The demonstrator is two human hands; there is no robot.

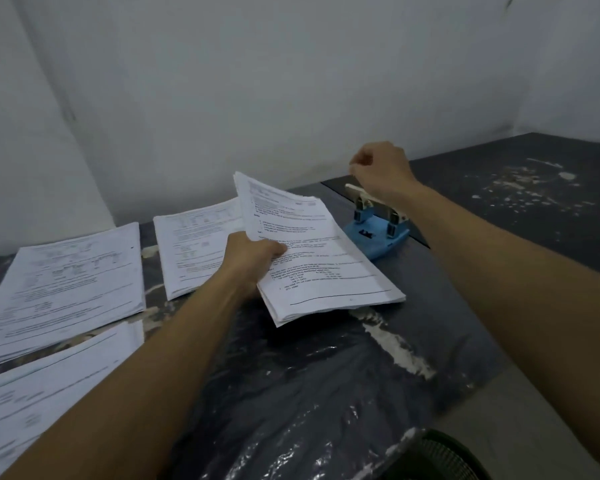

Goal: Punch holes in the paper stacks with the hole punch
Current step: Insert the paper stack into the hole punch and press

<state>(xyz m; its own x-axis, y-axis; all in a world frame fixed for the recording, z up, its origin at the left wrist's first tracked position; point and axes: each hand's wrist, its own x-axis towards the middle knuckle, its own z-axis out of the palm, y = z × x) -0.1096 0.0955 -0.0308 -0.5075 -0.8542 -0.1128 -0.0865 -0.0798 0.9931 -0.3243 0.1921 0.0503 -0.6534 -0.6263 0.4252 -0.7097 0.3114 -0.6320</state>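
My left hand [252,259] grips a stack of printed paper [321,258] by its left edge, thumb on top; the stack is tilted, its far corner lifted and its right edge close to the hole punch. The hole punch [378,233] has a blue base and a cream lever and stands on the dark table near the wall. My right hand [381,169] hovers above the lever's far end with fingers curled, holding nothing that I can see; my forearm hides part of the lever.
Three more paper stacks lie to the left: one in the middle [194,251], one further left [66,289] and one at the near left [42,389]. The dark table [326,375] has a shiny plastic cover. A dark round object [437,455] sits at the bottom edge.
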